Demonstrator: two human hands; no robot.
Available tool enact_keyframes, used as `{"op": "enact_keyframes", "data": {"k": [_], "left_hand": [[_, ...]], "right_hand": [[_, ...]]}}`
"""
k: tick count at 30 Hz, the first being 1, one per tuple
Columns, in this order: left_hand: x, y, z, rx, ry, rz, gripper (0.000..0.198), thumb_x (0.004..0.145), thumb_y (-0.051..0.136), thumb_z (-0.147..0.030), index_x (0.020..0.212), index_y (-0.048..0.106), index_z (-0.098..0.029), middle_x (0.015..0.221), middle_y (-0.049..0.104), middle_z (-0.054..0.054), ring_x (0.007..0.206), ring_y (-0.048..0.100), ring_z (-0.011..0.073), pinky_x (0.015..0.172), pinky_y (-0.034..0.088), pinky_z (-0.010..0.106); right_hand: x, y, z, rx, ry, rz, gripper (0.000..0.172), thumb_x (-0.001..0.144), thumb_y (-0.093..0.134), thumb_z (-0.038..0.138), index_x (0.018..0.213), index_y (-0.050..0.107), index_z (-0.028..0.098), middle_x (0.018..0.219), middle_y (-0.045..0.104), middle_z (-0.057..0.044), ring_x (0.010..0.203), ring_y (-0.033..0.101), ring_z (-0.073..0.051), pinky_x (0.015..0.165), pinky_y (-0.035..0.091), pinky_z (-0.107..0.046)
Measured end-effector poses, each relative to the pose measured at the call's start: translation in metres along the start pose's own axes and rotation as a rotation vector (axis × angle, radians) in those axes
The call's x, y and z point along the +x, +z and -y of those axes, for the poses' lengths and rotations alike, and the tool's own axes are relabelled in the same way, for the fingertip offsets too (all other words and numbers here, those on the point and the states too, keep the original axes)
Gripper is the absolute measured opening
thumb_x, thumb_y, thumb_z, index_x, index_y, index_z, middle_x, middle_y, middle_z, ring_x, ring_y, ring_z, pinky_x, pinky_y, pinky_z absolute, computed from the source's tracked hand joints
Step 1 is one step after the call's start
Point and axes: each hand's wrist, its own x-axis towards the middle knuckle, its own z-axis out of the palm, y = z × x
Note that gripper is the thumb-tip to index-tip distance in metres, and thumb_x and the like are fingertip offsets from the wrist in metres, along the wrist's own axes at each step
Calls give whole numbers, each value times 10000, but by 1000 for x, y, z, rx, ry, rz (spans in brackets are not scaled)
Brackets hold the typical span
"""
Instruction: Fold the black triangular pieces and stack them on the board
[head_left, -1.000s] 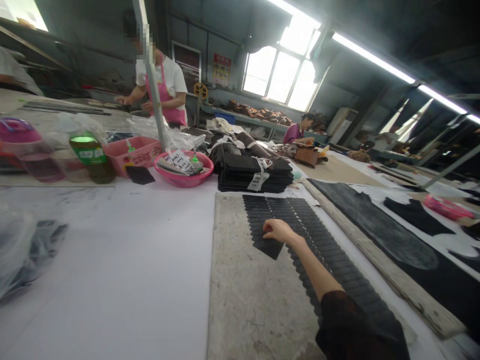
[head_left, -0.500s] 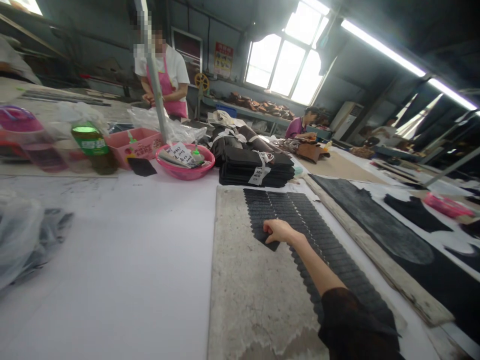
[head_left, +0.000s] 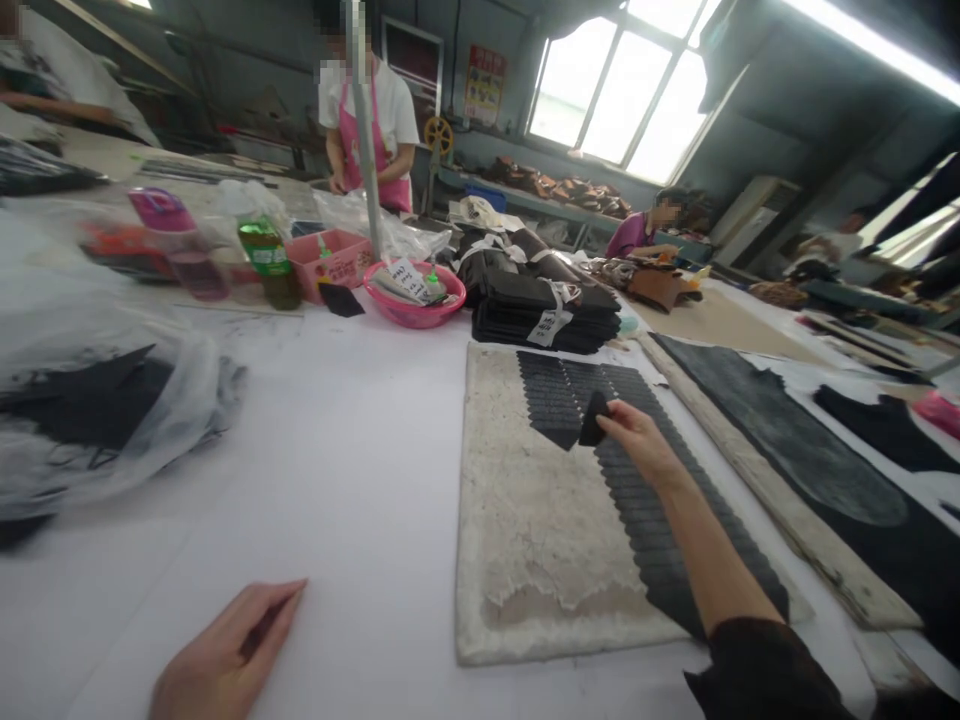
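My right hand (head_left: 636,432) pinches a small black leather-like piece (head_left: 593,419) between thumb and fingers, held tilted just above the grey board (head_left: 525,520). Under it, overlapping rows of black pieces (head_left: 652,500) with jagged edges lie along the board's right part. One dark piece (head_left: 559,436) sticks out at the left side of the rows. At the lower left, above the white tabletop (head_left: 360,480), my left hand (head_left: 229,645) is closed, thumb and fingertips pressed together, with nothing visible in them.
A clear plastic bag (head_left: 187,440) with black pieces lies at left. Behind the board are a tied black stack (head_left: 544,315), a pink basin (head_left: 415,309), a pink box (head_left: 330,258) and a green-labelled bottle (head_left: 270,262). A long board (head_left: 780,490) runs along the right. Co-workers stand farther back.
My right hand has lifted a black piece from the rows' left edge and moved it right. My left hand has come into view at lower left. The view has shifted left.
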Motion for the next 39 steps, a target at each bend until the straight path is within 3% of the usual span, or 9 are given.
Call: {"op": "enact_keyframes", "data": {"k": [2,4,7,9,11,14,19,28,39], "left_hand": [[1,-6,-5,-13,-8,64,285,910,490,-487,980,663,-272,924,690,-41,713,629,132,656,496,200],[2,-11,-12,-36,-16,65,259,927,486,-445,971,659,-257,883,674,-30,710,606,134,637,469,211],[0,-15,-21,-155,-26,58,230,931,509,-401,929,660,-228,848,655,-14,694,579,131,640,453,225],[-5,-18,-27,-271,-43,60,208,934,519,-367,925,655,-210,841,646,-3,684,571,129,626,449,226],[-13,-23,-32,-354,-34,102,182,940,524,-335,941,648,-202,838,637,3,699,570,129,634,453,227],[-28,-30,-36,-357,47,195,152,953,516,-288,964,642,-203,844,621,8,731,566,129,656,452,236],[-43,-32,-35,-203,213,246,160,975,488,-246,944,639,-201,862,610,17,811,563,147,739,442,277],[-44,-22,-35,36,373,173,171,973,481,-212,926,644,-194,789,563,25,765,530,161,690,414,293],[-42,-25,-40,50,361,148,191,974,481,-226,866,632,-180,767,552,25,747,524,157,683,418,293]], "right_hand": [[-21,13,29,129,1,-6,321,913,465,481,1038,566,204,956,662,-59,855,622,-187,779,505,-313],[-47,45,65,396,89,139,321,816,648,423,1059,585,222,906,675,-38,797,639,-187,689,513,-280],[-94,119,121,558,188,515,279,808,663,340,1065,626,238,864,687,-15,762,648,-185,621,506,-254],[-125,170,150,548,168,589,218,843,622,287,1056,635,246,817,684,5,748,643,-175,613,497,-240],[-148,211,167,431,77,557,180,882,579,248,1051,638,259,838,687,14,770,643,-168,669,502,-249],[-165,248,172,102,-98,382,183,905,548,188,1053,633,256,919,682,-10,825,645,-185,727,492,-273],[-172,267,168,-209,-195,191,192,931,520,182,1090,612,237,880,625,-23,753,620,-176,648,451,-257],[-180,274,169,-153,-164,132,174,959,505,244,1091,618,239,909,616,-36,848,586,-201,753,441,-303],[-185,287,160,-148,-264,-13,222,973,493,227,1076,687,259,821,616,-32,761,562,-169,700,420,-278]]}}
